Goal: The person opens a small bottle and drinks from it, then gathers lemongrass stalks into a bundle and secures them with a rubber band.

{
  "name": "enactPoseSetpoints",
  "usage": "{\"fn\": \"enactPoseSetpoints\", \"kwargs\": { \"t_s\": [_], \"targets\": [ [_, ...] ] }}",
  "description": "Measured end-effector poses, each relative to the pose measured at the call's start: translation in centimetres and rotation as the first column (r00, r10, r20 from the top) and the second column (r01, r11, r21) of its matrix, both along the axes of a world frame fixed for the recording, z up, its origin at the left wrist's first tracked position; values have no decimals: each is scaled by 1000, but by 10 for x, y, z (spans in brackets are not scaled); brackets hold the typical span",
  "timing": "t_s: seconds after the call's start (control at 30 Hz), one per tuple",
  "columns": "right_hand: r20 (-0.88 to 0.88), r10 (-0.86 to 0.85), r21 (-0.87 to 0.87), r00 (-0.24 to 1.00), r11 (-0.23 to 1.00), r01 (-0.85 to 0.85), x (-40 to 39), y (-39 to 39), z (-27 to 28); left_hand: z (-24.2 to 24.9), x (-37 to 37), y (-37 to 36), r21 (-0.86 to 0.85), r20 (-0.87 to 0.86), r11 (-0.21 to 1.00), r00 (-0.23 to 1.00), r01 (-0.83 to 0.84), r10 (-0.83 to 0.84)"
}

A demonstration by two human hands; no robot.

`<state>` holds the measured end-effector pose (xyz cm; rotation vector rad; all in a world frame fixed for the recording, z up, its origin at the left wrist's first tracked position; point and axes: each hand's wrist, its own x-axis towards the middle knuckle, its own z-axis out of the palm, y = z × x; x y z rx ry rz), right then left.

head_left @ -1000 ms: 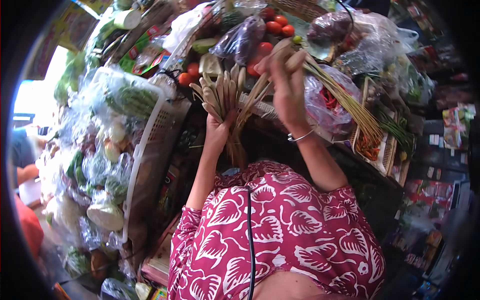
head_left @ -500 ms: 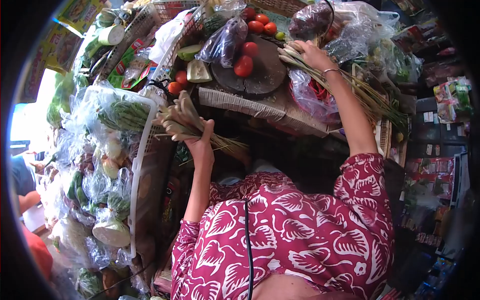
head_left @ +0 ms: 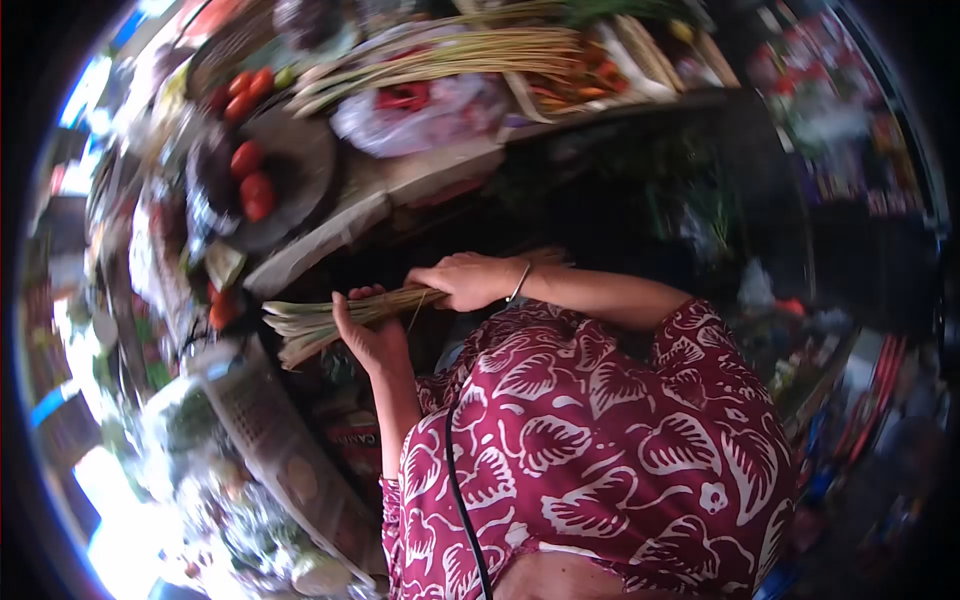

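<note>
My left hand (head_left: 375, 338) is wrapped round a bundle of lemongrass (head_left: 298, 325), its pale thick ends pointing left. My right hand (head_left: 468, 281), with a bracelet at the wrist, closes on the thinner stalks of the same bundle, just right of the left hand. The bundle lies roughly level in front of my body, below the counter edge. More lemongrass (head_left: 450, 58) rests loose on the counter, over a clear plastic bag (head_left: 425, 120) with something red inside. The right fingertips are partly hidden by blur.
On the counter, tomatoes (head_left: 257, 195) sit on a round wooden board (head_left: 300, 165). A box of chillies (head_left: 585, 85) stands farther right. At lower left is a white plastic crate (head_left: 255, 420) near bagged vegetables (head_left: 225, 520). Packets hang at the right.
My right hand has left the loose lemongrass on the counter and come down to the bundle in my left hand. The view has turned right, and the loose stalks now lie on the counter.
</note>
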<state>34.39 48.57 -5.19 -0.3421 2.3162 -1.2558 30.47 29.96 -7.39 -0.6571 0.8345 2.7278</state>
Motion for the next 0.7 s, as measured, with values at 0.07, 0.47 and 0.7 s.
{"fn": "enactPoseSetpoints", "kwargs": {
  "t_s": [0.07, 0.47, 0.7],
  "targets": [
    [22, -154, 15, 988, 988, 153, 27, -5, -40, -36, 1, -16, -14, 267, 932, 899, 363, -347],
    [553, -718, 333, -423, -275, 902, 335, 157, -216, -87, 36, 22, -160, 481, 492, 503, 856, -718],
    [170, -761, 295, -626, -566, 769, 398, 204, -198, -95, 1, -1, -170, 474, 405, 435, 899, -766]
  ]
}}
